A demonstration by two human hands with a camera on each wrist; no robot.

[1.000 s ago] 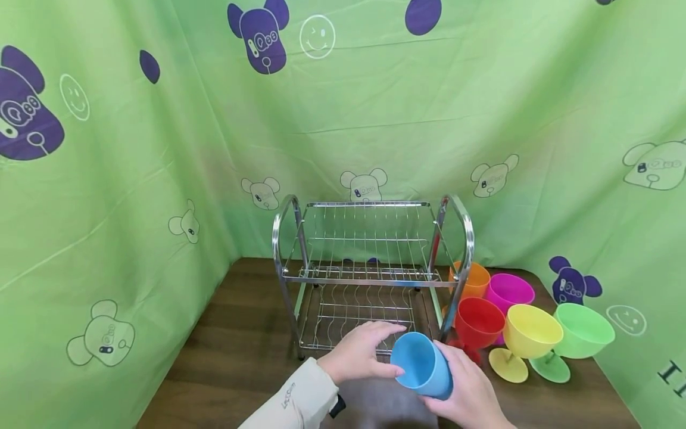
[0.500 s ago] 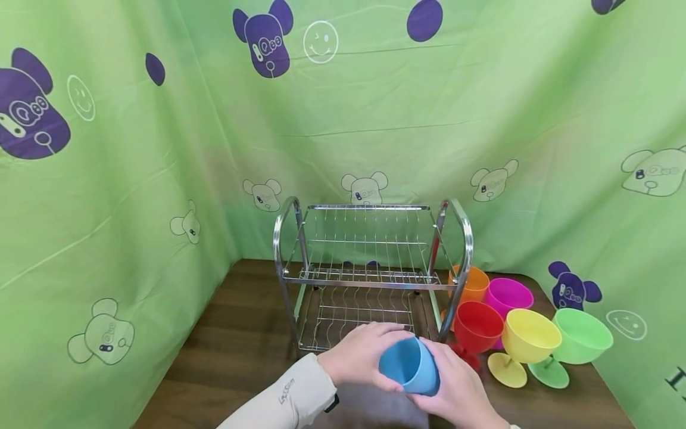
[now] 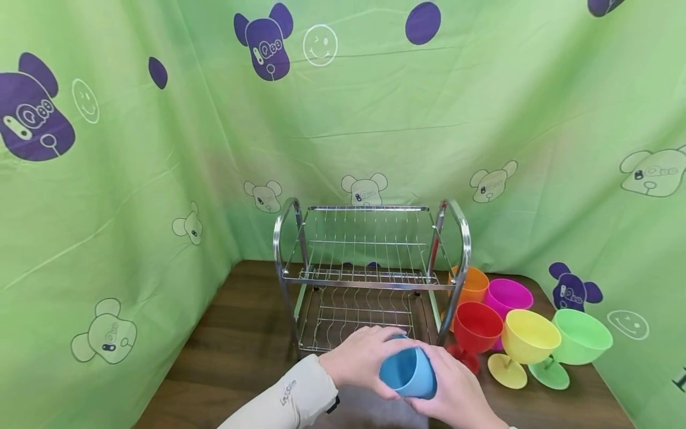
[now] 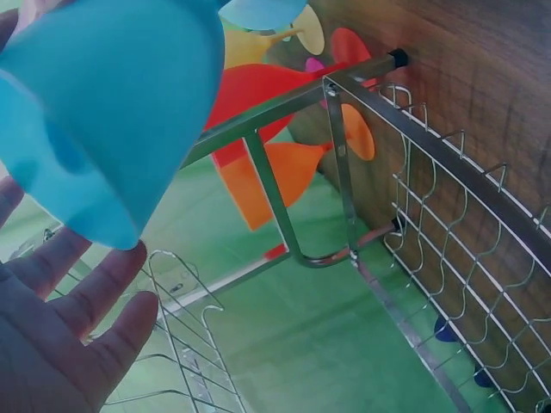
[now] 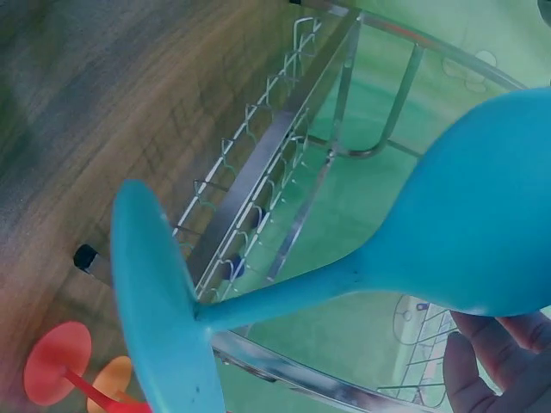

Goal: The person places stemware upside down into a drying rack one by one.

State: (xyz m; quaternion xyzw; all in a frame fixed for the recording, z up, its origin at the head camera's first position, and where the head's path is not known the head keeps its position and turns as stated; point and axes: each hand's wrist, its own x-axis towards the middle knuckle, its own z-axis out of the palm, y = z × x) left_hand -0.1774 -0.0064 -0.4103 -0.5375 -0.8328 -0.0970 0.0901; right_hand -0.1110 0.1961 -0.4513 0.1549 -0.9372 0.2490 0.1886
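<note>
A blue plastic goblet (image 3: 411,375) is between my two hands in front of the rack, its mouth tipped toward the left. My left hand (image 3: 358,360) spans the rim, thumb at the near edge and fingers at the far one. From the right, my right hand (image 3: 455,387) grips the outside of the bowl. In the left wrist view the left fingertips touch the rim of the goblet (image 4: 129,112). The right wrist view has the stem and round foot of the goblet (image 5: 284,297) pointing away from the hands, with right-hand fingers (image 5: 508,361) under the bowl.
A two-tier chrome dish rack (image 3: 370,283) stands just beyond my hands on the wooden table (image 3: 236,333). To its right are red (image 3: 479,328), yellow (image 3: 530,336), green (image 3: 581,336), magenta (image 3: 509,296) and orange (image 3: 473,285) goblets. Green printed cloth (image 3: 343,119) hangs behind.
The blue goblet has shifted slightly left. My left hand, earlier spread beside the rim, has closed onto it, and my right hand has come left along with the goblet.
</note>
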